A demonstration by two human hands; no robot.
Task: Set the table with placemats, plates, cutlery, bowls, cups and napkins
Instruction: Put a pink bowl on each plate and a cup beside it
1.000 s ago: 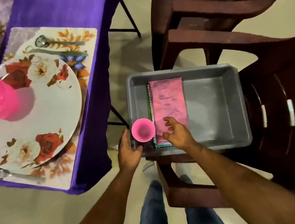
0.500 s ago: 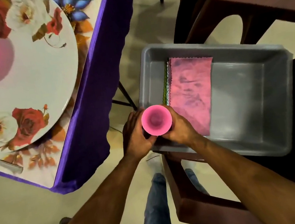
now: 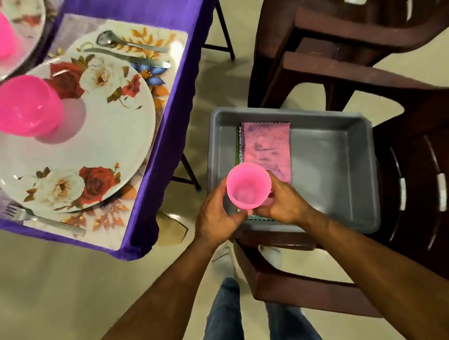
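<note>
Both hands [image 3: 215,218] around pink cup [image 3: 248,185]

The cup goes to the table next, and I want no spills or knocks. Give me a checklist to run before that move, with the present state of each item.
1. Pink cup gripped by left hand and right hand: ok.
2. Cup upright, mouth up: ok.
3. Cup empty: ok.
4. Cup lifted free of the grey bin: cannot tell.
5. Bare spot for it on the near placemat: not ok, the plate, spoon and knife cover most.
6. Napkins left in the bin: ok.
</note>
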